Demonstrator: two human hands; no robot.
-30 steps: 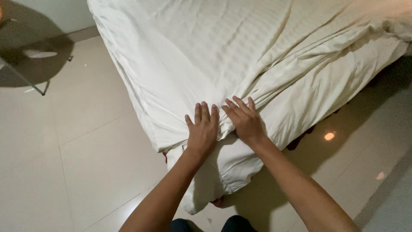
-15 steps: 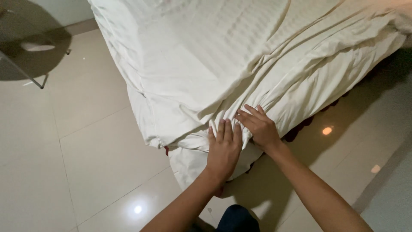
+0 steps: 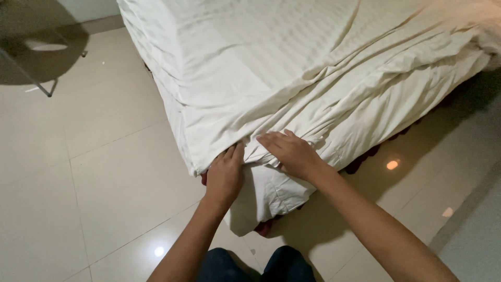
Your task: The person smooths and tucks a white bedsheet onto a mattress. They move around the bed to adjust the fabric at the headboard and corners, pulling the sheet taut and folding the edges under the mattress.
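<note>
sheet [image 3: 292,78] corner under both hands' grip

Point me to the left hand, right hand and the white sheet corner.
left hand [image 3: 225,176], head view, back of the hand
right hand [image 3: 292,153], head view, back of the hand
white sheet corner [image 3: 271,196], head view, hanging fold below both hands

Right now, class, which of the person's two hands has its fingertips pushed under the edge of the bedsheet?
The left hand: its fingertips disappear beneath the white sheet at the bed corner. The right hand lies flat on top, fingers fully visible.
</note>
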